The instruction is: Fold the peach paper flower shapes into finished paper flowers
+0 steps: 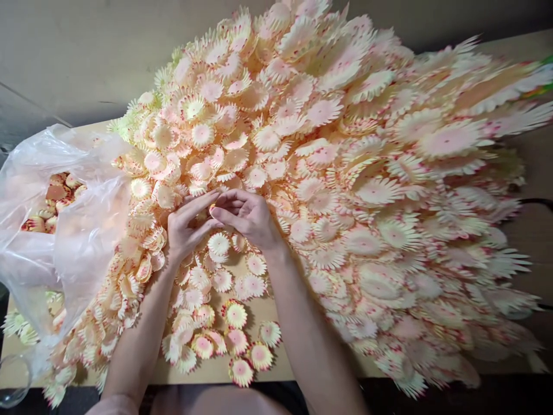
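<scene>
My left hand [185, 223] and my right hand [249, 218] meet fingertip to fingertip over the middle of the table. Both are closed in a pinch around a small artificial flower piece [213, 208], of which only a yellow and red edge shows; the fingers cover the rest. Below my hands, between the forearms, lie loose round petal pieces [219, 245] in pale cream with fringed edges. Nearer the table's front edge are thicker flower pieces [236, 316] with yellow and red fringes.
A large heap of pale fringed petal pieces [363, 190] covers the middle and right of the table [207, 374]. At left, a clear plastic bag [86, 242] holds several tightly curled red and yellow flower pieces [58, 196]. A wall [86, 52] stands behind.
</scene>
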`<state>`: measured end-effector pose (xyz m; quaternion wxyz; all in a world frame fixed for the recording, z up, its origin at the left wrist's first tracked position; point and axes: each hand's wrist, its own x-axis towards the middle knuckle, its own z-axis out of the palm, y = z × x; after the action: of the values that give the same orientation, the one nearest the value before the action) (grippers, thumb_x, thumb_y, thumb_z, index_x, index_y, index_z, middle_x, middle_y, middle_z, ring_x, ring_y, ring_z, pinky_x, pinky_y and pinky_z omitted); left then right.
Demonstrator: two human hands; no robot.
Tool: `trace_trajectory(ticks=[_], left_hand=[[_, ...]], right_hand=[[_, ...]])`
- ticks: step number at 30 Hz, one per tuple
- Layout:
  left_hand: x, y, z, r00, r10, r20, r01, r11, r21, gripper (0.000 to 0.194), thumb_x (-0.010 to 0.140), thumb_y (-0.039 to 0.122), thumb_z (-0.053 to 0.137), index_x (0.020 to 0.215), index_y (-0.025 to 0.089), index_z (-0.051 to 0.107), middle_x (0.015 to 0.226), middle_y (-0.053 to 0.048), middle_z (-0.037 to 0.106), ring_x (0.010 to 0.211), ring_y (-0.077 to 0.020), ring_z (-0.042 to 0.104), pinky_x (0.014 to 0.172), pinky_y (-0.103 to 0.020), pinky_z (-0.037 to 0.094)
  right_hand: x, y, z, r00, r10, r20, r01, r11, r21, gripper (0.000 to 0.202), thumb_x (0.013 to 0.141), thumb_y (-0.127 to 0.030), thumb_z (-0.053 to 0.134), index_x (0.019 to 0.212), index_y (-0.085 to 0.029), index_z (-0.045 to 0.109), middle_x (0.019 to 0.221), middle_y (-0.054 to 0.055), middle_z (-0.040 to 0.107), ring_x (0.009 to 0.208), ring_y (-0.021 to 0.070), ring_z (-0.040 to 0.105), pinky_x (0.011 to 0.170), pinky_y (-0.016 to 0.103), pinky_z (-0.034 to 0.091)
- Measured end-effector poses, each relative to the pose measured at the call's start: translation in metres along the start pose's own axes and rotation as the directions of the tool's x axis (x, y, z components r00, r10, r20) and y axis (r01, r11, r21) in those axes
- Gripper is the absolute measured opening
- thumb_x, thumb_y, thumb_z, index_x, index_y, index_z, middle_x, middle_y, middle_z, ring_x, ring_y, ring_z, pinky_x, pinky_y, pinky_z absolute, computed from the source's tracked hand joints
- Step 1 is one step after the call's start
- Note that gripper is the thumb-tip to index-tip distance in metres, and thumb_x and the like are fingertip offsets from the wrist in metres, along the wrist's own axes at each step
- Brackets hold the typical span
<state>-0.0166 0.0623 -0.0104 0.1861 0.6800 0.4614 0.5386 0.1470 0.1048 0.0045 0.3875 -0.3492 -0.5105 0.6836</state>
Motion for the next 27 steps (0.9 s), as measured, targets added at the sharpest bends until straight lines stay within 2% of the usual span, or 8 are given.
trace_trajectory(ticks=[3, 8, 12, 16, 20, 22, 25, 27], left_hand=[[0.0, -0.001, 0.0, 0.998, 0.059, -0.017, -0.06, 0.998, -0.016, 0.051, 0.076, 0.038, 0.08, 0.121, 0.017, 0.071, 0.117, -0.014, 0.075, 0.104, -0.0231, 0.072, 0.096, -0.033, 0.055], [-0.002, 0.008, -0.001, 0.996, -0.077, -0.048, 0.08, 0.995, 0.054, 0.032, 0.084, 0.032, 0.074, 0.111, 0.015, 0.075, 0.098, -0.01, 0.078, 0.085, -0.0163, 0.073, 0.081, -0.022, 0.057], [-0.003, 0.012, -0.002, 0.996, -0.085, -0.035, 0.087, 0.993, 0.079, 0.023, 0.09, 0.025, 0.064, 0.105, 0.013, 0.076, 0.093, -0.009, 0.078, 0.081, -0.0147, 0.073, 0.078, -0.02, 0.056], [-0.003, 0.009, -0.003, 0.997, -0.075, -0.025, 0.077, 0.994, 0.083, 0.021, 0.09, 0.022, 0.063, 0.104, 0.014, 0.077, 0.089, -0.008, 0.078, 0.077, -0.0131, 0.072, 0.075, -0.018, 0.055], [-0.003, 0.004, -0.001, 1.0, -0.019, 0.016, 0.02, 1.0, -0.016, 0.025, 0.088, 0.021, 0.067, 0.112, 0.015, 0.076, 0.098, -0.011, 0.079, 0.088, -0.0161, 0.072, 0.079, -0.023, 0.057], [-0.003, 0.003, 0.0, 1.0, -0.004, 0.013, 0.004, 0.998, -0.056, 0.031, 0.084, 0.023, 0.073, 0.114, 0.016, 0.075, 0.098, -0.011, 0.079, 0.088, -0.0166, 0.073, 0.079, -0.024, 0.057], [-0.004, 0.002, 0.001, 0.999, -0.026, -0.033, 0.025, 0.998, -0.054, 0.028, 0.077, 0.027, 0.08, 0.103, 0.017, 0.079, 0.087, -0.008, 0.079, 0.078, -0.0154, 0.072, 0.073, -0.023, 0.058], [-0.005, 0.002, 0.001, 0.996, -0.058, -0.067, 0.057, 0.998, -0.022, 0.019, 0.079, 0.028, 0.078, 0.093, 0.016, 0.08, 0.08, -0.008, 0.079, 0.071, -0.0141, 0.072, 0.067, -0.021, 0.057]], right_hand=[[0.0, 0.0, -0.001, 1.0, 0.017, -0.004, -0.017, 1.0, 0.01, 0.04, 0.065, -0.047, 0.087, 0.087, -0.019, 0.069, 0.078, 0.001, 0.074, 0.066, 0.0137, 0.07, 0.061, 0.023, 0.059], [0.001, 0.002, -0.001, 1.0, 0.014, 0.01, -0.014, 0.999, 0.031, 0.041, 0.077, -0.06, 0.073, 0.084, -0.02, 0.069, 0.071, 0.002, 0.073, 0.065, 0.0159, 0.071, 0.061, 0.025, 0.059], [0.003, 0.002, 0.002, 0.998, 0.064, -0.001, -0.064, 0.995, 0.071, 0.048, 0.082, -0.068, 0.062, 0.079, -0.021, 0.069, 0.065, 0.002, 0.069, 0.057, 0.0161, 0.069, 0.055, 0.028, 0.057], [0.004, 0.004, 0.0, 0.999, 0.044, -0.029, -0.042, 0.997, 0.063, 0.045, 0.083, -0.064, 0.065, 0.073, -0.021, 0.067, 0.063, 0.001, 0.067, 0.054, 0.0143, 0.064, 0.053, 0.027, 0.054], [0.005, 0.007, -0.003, 0.997, -0.037, -0.069, 0.039, 0.998, 0.039, 0.037, 0.082, -0.057, 0.071, 0.072, -0.022, 0.068, 0.064, -0.001, 0.066, 0.058, 0.0129, 0.062, 0.057, 0.026, 0.053], [0.004, 0.006, -0.004, 0.997, -0.045, -0.064, 0.049, 0.997, 0.063, 0.035, 0.082, -0.055, 0.071, 0.073, -0.022, 0.068, 0.064, -0.001, 0.066, 0.058, 0.0129, 0.062, 0.057, 0.026, 0.052], [0.004, 0.004, -0.003, 0.998, -0.036, -0.053, 0.039, 0.997, 0.07, 0.034, 0.081, -0.054, 0.073, 0.074, -0.021, 0.069, 0.068, 0.0, 0.069, 0.06, 0.013, 0.062, 0.059, 0.027, 0.054], [0.003, 0.003, -0.003, 0.998, -0.036, -0.057, 0.038, 0.998, 0.045, 0.033, 0.081, -0.053, 0.073, 0.074, -0.021, 0.07, 0.071, 0.001, 0.07, 0.063, 0.0129, 0.063, 0.062, 0.026, 0.055]])
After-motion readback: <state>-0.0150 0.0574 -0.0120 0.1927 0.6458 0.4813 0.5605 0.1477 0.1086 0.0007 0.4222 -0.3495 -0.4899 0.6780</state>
